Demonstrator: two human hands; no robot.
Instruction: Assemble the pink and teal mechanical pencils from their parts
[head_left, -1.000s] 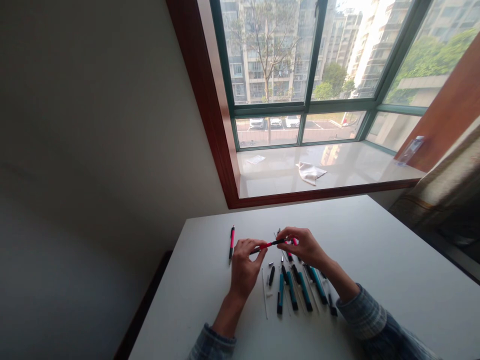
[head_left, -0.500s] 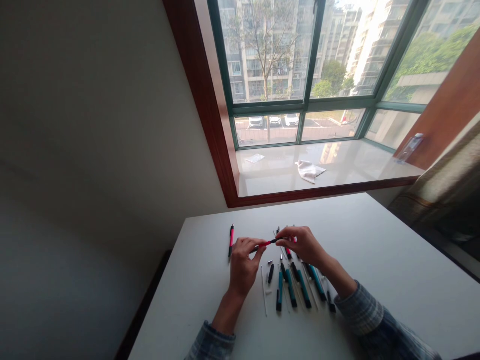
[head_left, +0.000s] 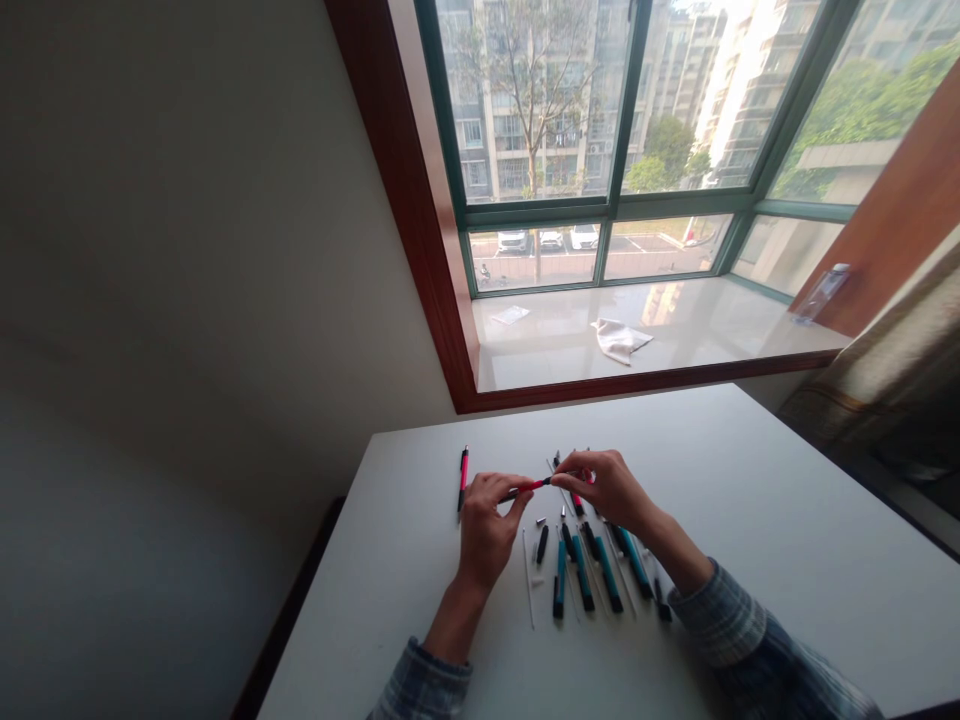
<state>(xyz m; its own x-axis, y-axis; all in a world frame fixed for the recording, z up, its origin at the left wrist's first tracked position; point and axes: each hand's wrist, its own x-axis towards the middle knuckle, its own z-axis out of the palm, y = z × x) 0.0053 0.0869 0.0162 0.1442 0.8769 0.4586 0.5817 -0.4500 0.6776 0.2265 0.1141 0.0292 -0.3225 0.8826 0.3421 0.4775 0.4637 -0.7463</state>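
Observation:
My left hand (head_left: 486, 530) and my right hand (head_left: 606, 487) both pinch one red and black pen (head_left: 534, 486), held level just above the white table (head_left: 750, 530). The left fingers grip its dark left end, the right fingers its right end. Under and in front of my hands lie several teal and black pen barrels (head_left: 583, 580), thin white refills (head_left: 529, 592) and small black parts. A whole red pen (head_left: 463, 476) lies alone to the left of my left hand.
A wide window sill (head_left: 675, 345) behind the table carries a crumpled white cloth (head_left: 619, 340), a small paper (head_left: 511, 315) and a clear bottle (head_left: 821, 293) at the right. A plain wall stands at the left; the table's left edge drops to dark floor.
My hands have drawn slightly closer together along the red pen, so less of it shows between them. The parts on the table have not moved.

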